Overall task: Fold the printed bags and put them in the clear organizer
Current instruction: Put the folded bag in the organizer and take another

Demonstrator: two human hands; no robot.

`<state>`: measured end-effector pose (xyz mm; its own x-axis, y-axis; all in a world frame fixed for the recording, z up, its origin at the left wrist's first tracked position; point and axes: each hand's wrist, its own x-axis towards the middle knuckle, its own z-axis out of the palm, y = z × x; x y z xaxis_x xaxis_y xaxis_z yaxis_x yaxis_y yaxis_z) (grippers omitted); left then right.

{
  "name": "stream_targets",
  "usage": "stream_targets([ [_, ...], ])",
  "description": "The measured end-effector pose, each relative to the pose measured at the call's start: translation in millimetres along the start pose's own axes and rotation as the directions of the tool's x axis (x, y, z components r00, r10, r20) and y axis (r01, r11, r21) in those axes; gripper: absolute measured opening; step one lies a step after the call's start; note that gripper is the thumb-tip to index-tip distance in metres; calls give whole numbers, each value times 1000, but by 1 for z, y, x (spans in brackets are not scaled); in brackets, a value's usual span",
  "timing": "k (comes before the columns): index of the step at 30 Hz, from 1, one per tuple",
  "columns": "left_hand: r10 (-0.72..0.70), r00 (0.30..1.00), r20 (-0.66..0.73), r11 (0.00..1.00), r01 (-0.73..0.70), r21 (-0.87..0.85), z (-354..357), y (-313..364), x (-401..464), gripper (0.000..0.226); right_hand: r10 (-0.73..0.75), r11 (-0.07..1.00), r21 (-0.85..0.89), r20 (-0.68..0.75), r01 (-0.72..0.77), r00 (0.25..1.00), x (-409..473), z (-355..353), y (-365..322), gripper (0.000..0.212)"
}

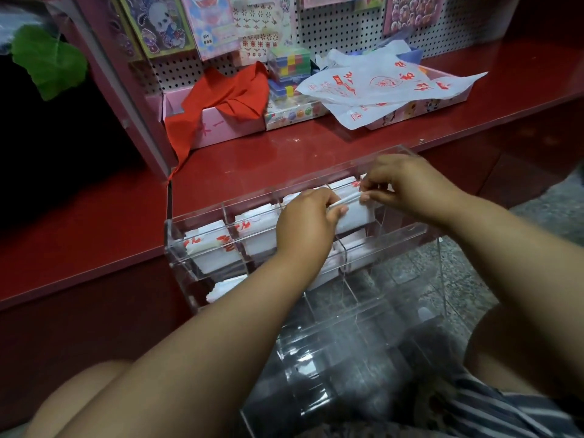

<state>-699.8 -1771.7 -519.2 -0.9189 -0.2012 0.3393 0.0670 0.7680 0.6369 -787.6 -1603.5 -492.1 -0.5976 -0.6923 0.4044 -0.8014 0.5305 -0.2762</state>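
A clear acrylic organizer (202, 222) with divided compartments stands at the edge of the red shelf. Several compartments hold folded white bags with red print (218, 241). My left hand (305, 222) and my right hand (407, 188) both pinch one folded white bag (354, 213) over a compartment near the organizer's right side. The bag's lower part is hidden by my left hand. A loose pile of unfolded printed bags (379, 86) lies on boxes at the back of the shelf.
A red cloth (227, 99) drapes over a pink box (221, 128) at the back left. Colourful toy boxes (287, 74) and a pegboard (331, 30) with sticker sheets stand behind. The red shelf (94, 216) extends left; tiled floor lies lower right.
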Motion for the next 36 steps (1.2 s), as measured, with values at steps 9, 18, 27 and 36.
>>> stream_targets([
  [9, -34, 995, 97, 985, 16, 173, 34, -11, 0, 17, 25, 996, -89, -1, -25, 1000, -15, 30, 31, 9],
  [18, -43, 992, 117, 980, 18, 200, 48, -14, 8, 19, 129, 987, -102, 3, -128, 992, -19, 38, 43, 9],
  [27, -100, 966, 237, 966, 37, 256, 54, -25, 7, 18, 312, 933, -249, 208, -258, 927, -14, 55, 40, 8],
  [36, -83, 883, 462, 875, -157, 457, 54, -23, 7, 48, 517, 856, -267, 428, -443, 741, -2, 65, 38, 11],
])
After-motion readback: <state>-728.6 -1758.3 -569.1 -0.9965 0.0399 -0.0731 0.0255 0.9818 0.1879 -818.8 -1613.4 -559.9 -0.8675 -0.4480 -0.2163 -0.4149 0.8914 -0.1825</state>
